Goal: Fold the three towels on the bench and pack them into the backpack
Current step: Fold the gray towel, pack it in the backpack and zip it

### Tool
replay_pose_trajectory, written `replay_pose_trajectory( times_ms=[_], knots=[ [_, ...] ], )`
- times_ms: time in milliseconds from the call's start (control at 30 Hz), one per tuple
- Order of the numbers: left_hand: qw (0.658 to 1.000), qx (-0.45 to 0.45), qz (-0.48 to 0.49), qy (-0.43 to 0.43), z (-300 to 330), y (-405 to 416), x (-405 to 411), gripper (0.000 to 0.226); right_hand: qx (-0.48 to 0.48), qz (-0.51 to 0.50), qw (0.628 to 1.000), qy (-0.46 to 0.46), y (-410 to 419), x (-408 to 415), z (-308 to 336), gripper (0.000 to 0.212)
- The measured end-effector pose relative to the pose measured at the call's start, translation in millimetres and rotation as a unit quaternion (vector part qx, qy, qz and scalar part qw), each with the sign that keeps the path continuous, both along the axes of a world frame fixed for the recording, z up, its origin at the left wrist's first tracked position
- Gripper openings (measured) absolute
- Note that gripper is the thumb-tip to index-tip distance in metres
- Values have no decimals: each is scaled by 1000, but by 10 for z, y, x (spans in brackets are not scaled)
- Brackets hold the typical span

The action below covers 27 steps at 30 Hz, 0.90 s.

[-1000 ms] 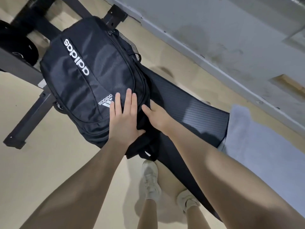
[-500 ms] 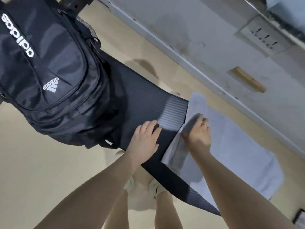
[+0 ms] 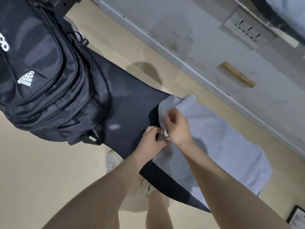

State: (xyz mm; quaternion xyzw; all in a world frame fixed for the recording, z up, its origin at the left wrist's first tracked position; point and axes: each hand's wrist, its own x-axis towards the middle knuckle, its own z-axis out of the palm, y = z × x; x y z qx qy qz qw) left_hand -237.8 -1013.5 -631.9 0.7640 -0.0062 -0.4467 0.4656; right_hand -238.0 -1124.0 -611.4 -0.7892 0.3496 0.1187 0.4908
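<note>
**First towel picked up at its edge, nothing yet packed**

Beige flooring and a scuffed pale-grey wall with a socket plate [image 3: 247, 33] frame the head view. Across it runs the long black ribbed padded surface [image 3: 128, 103]. At its left end stands the black fabric backpack [image 3: 49, 76], zips apparently closed, though its top is out of frame. At the other end lies the light-grey terry towel [image 3: 222, 142], spread flat and drooping over the far side.

The right hand [image 3: 177, 128] pinches the towel's near-left edge, fingers [image 3: 166, 119] curled into the cloth and lifting a corner so it curls over. The left hand [image 3: 151, 142], just beside it, has its fingers bent round the same edge lower down, seemingly gripping it. A small white tag shows between the two hands.

Judging by this, folding is only starting: one towel is visible, unfolded; the other two cannot be told apart here, and packing remains.

Readable writing: "adidas" with the three-stripe logo in white on the backpack's front pocket, seen upside down; larger white letters at the left edge are cut off.
</note>
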Motion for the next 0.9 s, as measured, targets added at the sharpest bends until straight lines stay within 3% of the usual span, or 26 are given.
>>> replay_pose_trajectory(
  times_ms=[67,200,333,567,767,900],
  knots=[
    [996,-30,62,52,49,71,83,27,56,-16,998,-4,105,61,15,6],
    [989,-84,83,86,115,298,236,24,93,-18,995,6,300,96,61,36],
    [993,-30,77,78,149,590,372,10,77,-16,997,21,409,30,49,43],
    [996,49,33,65,204,1075,718,9,22,121,985,121,472,-190,-206,58],
    [967,228,-87,-69,198,1269,917,14,-21,161,978,130,655,-352,-167,61],
    [947,213,-138,-198,202,990,770,21,-57,115,985,114,603,-538,-76,54]
  ],
)
